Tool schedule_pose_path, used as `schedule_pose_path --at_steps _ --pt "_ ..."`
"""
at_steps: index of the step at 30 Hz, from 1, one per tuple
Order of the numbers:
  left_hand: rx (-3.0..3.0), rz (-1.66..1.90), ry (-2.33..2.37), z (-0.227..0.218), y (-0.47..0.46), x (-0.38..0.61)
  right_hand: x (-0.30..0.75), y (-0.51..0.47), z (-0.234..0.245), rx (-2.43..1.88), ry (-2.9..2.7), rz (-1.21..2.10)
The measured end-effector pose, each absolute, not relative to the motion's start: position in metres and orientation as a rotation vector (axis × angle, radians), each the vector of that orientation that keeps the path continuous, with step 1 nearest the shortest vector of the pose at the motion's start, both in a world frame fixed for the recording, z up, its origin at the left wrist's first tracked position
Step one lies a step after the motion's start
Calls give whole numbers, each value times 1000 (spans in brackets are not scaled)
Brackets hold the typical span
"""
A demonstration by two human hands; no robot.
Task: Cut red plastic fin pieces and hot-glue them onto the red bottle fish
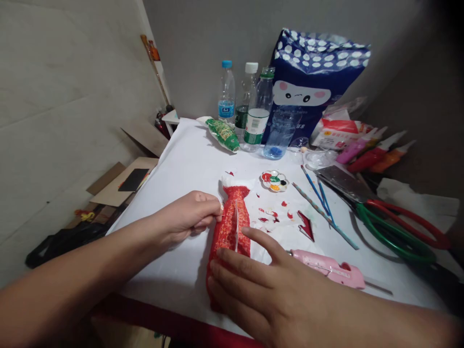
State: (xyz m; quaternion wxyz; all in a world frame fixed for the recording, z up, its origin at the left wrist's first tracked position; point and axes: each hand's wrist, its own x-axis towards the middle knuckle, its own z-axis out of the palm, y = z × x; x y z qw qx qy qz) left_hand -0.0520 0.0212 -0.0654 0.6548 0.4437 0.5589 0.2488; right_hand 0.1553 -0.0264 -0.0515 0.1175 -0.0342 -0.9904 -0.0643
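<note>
A red, bottle-shaped craft piece (229, 217) with orange scale-like dabs and a whitish, flared far end lies on the white-covered table. A thin pale ridge runs along its top. My left hand (197, 212) is closed at the left side of the piece, thumb and finger pressed together against its edge; what they pinch, if anything, is hidden. Across the near part of the red piece rests my right hand (264, 285), its fingers stretched and spread, covering much of that end. A pink glue gun (328, 267) lies beyond the right hand.
Further right are red-and-green-handled scissors (395, 227), paintbrushes (326, 215), and a flower-shaped paint palette (274, 181). Red scraps (306, 224) dot the sheet. A similar green piece (223, 134), plastic bottles (257, 116), a blue cup (281, 133) and a dark blue bag (311, 72) stand behind.
</note>
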Motion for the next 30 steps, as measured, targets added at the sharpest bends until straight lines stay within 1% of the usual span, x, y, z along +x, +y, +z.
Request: schedule_pose_path --at_steps 30 --pt "1120 599 1137 -72 19 -60 155 -26 -50 -110 -2914 -131"
